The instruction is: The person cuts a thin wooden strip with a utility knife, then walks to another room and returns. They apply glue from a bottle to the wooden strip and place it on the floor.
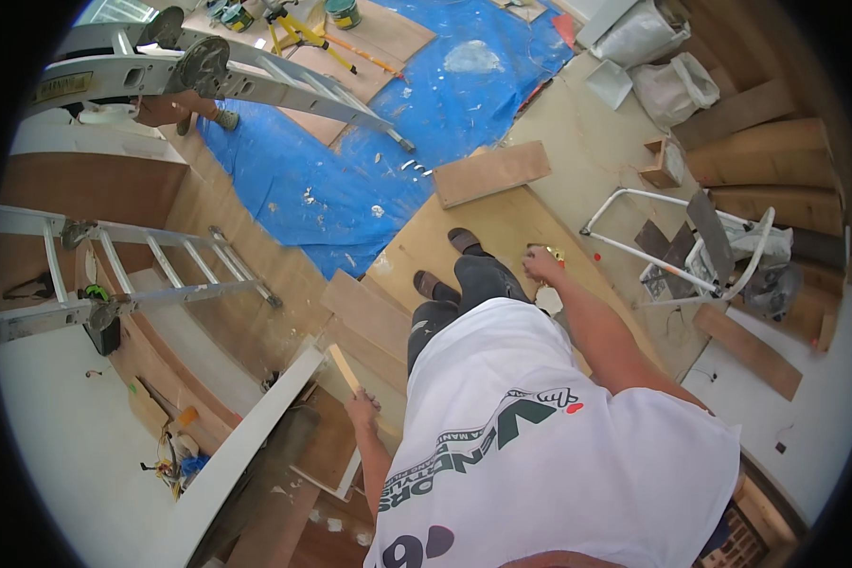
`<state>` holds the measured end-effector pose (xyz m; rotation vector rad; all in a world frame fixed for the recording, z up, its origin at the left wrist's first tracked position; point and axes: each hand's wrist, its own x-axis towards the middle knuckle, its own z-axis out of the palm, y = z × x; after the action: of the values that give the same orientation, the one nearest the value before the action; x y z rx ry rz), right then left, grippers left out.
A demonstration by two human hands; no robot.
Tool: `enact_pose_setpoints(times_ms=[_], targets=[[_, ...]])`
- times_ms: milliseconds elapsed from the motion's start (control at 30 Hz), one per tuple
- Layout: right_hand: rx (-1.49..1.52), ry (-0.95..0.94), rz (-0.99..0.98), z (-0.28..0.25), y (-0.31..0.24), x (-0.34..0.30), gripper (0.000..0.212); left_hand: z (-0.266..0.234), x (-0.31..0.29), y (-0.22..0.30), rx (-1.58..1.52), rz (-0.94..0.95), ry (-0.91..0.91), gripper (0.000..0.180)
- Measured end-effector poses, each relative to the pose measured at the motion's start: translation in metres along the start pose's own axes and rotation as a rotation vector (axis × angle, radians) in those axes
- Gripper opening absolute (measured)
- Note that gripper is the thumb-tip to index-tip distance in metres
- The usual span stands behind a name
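My left hand [362, 409] is closed around the lower end of a thin, pale wooden strip [344, 367], which points up and away to the left. In front of my right hip, my right hand [541, 265] has its fingers curled in. Something small, shiny and yellowish shows at its fingertips, too small to name. A whitish rounded patch [547, 301] appears just below that hand; I cannot tell what it is. Under my feet lies a large plywood sheet [511, 222].
A blue tarp [293, 204] covers the floor ahead, with a loose board [492, 174] at its edge. Aluminium ladders [161, 260] stand at left. A white folding step stool [677, 246], sacks [674, 90] and planks are at right. Another person's foot [225, 117] shows behind the far ladder.
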<state>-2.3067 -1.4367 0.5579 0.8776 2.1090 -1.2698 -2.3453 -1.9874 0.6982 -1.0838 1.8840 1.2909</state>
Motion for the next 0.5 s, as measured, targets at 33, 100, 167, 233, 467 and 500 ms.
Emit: enact_pose_setpoints(times_ms=[33,100,167,233,467,500], targets=[[-0.063,0.027,-0.009,-0.002,-0.023,0.017,0.025,-0.001,-0.004,0.006,-0.008,0.027,0.034,0.021],[-0.167,0.074,0.061,-0.005,-0.079,0.042,0.045,0.012,-0.021,0.018,-0.013,-0.004,0.053,0.021],[-0.294,0.024,0.068,-0.007,-0.114,0.063,0.061,0.032,-0.041,0.022,0.033,-0.023,0.046,0.021],[-0.406,-0.057,0.06,-0.006,-0.135,0.084,0.07,0.049,-0.061,0.016,0.138,-0.028,0.028,0.021],[-0.44,-0.177,0.087,-0.023,-0.184,0.102,0.073,0.072,-0.104,-0.079,0.537,0.171,-0.021,0.024],[-0.448,-0.167,0.054,-0.027,-0.187,0.102,0.073,0.08,-0.105,-0.09,0.542,0.175,-0.012,0.025]])
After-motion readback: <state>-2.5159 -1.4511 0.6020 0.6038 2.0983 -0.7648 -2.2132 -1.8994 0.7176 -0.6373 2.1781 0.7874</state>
